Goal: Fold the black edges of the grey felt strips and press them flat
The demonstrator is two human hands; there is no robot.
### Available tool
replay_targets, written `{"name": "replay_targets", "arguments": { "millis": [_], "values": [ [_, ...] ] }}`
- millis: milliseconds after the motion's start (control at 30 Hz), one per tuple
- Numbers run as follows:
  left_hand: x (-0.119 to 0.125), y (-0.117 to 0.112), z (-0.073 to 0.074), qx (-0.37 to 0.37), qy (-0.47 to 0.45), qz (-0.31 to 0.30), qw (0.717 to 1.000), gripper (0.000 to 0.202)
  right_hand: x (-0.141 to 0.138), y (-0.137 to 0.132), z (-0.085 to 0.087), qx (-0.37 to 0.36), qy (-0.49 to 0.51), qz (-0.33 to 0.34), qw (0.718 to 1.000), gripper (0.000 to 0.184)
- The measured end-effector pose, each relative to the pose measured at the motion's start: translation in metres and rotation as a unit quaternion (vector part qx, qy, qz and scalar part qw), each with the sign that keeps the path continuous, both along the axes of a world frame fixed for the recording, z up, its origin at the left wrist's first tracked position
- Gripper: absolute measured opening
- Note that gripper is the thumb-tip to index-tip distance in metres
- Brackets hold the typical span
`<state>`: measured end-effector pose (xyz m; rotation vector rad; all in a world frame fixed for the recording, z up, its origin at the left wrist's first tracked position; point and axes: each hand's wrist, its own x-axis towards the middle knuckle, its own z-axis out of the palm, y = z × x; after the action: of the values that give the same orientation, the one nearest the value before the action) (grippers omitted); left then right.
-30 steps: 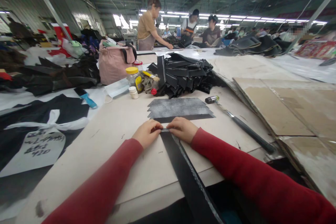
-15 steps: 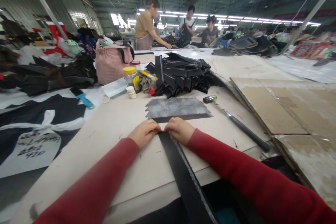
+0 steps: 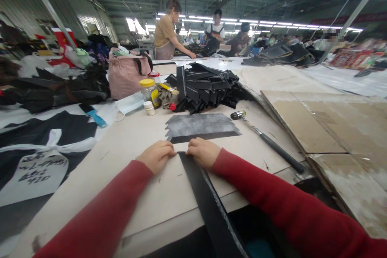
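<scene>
A long black strip (image 3: 204,197), which looks like leather, runs from the board (image 3: 145,205) down over its front edge towards me. One long side of it carries a whitish line. At the strip's far end, my left hand (image 3: 159,156) pinches the left corner with closed fingers. My right hand (image 3: 205,153) is closed on the right corner, its fingertips hiding that edge. Just beyond both hands lies a stack of overlapping grey-coated strips (image 3: 202,125) with jagged left ends. To the right rests a hammer (image 3: 272,145) with a black handle.
Behind the stack rises a heap of black pieces (image 3: 208,86). Left of it stand a yellow-lidded jar (image 3: 148,90), a small white bottle (image 3: 149,108) and a pink bag (image 3: 128,72). Cardboard (image 3: 314,125) lies at right. A co-worker (image 3: 166,34) bends over the far table.
My left hand has shifted slightly left, widening the gap between my hands at the strip's far end. The view has tilted and shifted a little.
</scene>
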<state>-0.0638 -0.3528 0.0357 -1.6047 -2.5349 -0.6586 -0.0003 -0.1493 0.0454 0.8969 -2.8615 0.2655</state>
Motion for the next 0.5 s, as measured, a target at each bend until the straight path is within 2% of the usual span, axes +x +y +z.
{"name": "replay_targets", "arguments": {
  "millis": [167, 233, 300, 367, 433, 500],
  "values": [
    [0.013, 0.015, 0.005, 0.089, 0.026, 0.083, 0.992, 0.021, 0.001, 0.000, -0.004, -0.038, -0.006, 0.000, 0.999, 0.025],
    [0.021, 0.027, 0.003, 0.084, 0.014, 0.091, 0.992, 0.022, 0.000, 0.002, -0.005, -0.067, -0.014, -0.003, 0.998, 0.026],
    [0.027, 0.035, -0.002, 0.045, -0.005, 0.085, 0.995, 0.024, -0.002, 0.006, -0.005, -0.115, -0.046, -0.003, 0.992, 0.029],
    [0.030, 0.040, -0.007, 0.018, -0.018, 0.088, 0.996, 0.025, -0.005, 0.013, -0.003, -0.190, -0.094, -0.019, 0.977, 0.030],
    [0.031, 0.040, -0.009, 0.014, -0.020, 0.095, 0.995, 0.024, -0.007, 0.020, -0.001, -0.267, -0.147, -0.065, 0.950, 0.028],
    [0.030, 0.039, -0.009, 0.011, -0.016, 0.093, 0.995, 0.021, -0.007, 0.026, 0.001, -0.314, -0.188, -0.111, 0.924, 0.025]
  ]
}}
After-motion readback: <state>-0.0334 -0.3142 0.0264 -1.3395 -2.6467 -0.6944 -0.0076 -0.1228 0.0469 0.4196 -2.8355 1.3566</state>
